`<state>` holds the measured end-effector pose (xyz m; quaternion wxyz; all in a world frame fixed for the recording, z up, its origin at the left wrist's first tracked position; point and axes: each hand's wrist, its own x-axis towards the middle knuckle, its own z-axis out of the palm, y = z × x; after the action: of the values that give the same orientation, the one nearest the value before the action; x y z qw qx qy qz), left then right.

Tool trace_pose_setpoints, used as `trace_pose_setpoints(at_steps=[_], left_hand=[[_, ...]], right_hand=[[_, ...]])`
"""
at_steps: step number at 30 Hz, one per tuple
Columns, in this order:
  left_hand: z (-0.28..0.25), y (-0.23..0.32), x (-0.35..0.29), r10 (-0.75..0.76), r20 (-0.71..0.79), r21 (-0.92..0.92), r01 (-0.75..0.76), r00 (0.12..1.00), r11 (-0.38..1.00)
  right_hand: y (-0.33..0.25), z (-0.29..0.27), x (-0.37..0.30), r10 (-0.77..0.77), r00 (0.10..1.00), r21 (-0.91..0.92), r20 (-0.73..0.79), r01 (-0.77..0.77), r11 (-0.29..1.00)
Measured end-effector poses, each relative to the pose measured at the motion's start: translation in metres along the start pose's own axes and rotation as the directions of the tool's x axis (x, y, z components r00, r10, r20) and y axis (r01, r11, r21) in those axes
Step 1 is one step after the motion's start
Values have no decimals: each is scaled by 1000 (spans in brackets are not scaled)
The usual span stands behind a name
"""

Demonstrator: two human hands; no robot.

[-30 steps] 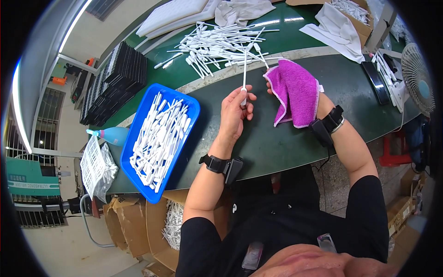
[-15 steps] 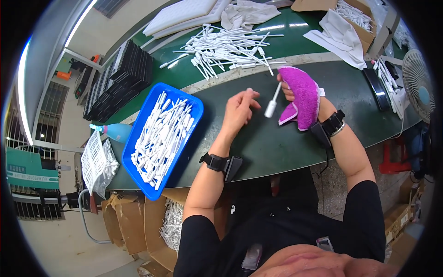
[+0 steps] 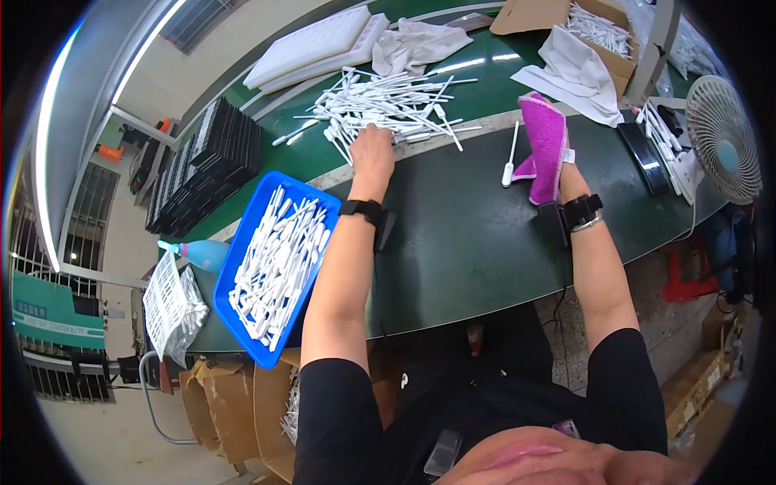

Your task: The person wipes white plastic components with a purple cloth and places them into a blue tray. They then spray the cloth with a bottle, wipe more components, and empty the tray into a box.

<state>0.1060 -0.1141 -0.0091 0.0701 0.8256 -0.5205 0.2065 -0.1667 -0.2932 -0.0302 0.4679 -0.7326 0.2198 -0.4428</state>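
A worker's bare left hand (image 3: 373, 158) dips, fingers bunched downward, into the near edge of a loose pile of slender white plastic sticks with bulbous ends (image 3: 404, 101) at twelve o'clock; the back of the hand hides the fingertips, so whether they pinch a stick cannot be told. At two o'clock the right hand (image 3: 569, 173) appears closed around a fuzzy magenta cloth with pale edging (image 3: 543, 145), its fingers covered by the folds. Just beside the cloth, toward nine o'clock, a single white bulb-ended stick (image 3: 508, 173) appears to lie on the smooth dark-green tabletop (image 3: 461, 250). A sweep of the draped cloth could knock that stick aside, since nothing visible pens it in. The sticks at twelve o'clock cross one another at all angles, so drawing one out might drag neighbours along or send a few skidding. The likeliest larger mishap sits nearer nine o'clock, where a blue rectangular plastic tray (image 3: 332, 212), filled with similar white sticks, reaches its near corner to the table's edge or past it. The left forearm runs right alongside, partly in front of the tray's rim; an elbow swung toward nine o'clock could jolt the tray and spill its contents.
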Motion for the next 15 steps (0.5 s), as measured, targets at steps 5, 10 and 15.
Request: trace_pose_setpoints(at_steps=[5,10,15], left_hand=[[-42,25,-24,204,-293,-80,-236,934,968],[-84,52,-70,149,-39,-396,-152,988,906],[-90,48,-83,-88,399,-891,409,913,198]], right_hand=[[2,15,0,-296,941,-45,167,307,951],[-60,59,-28,91,921,30,378,-111,993],[-65,63,-34,118,811,6,573,-148,989]])
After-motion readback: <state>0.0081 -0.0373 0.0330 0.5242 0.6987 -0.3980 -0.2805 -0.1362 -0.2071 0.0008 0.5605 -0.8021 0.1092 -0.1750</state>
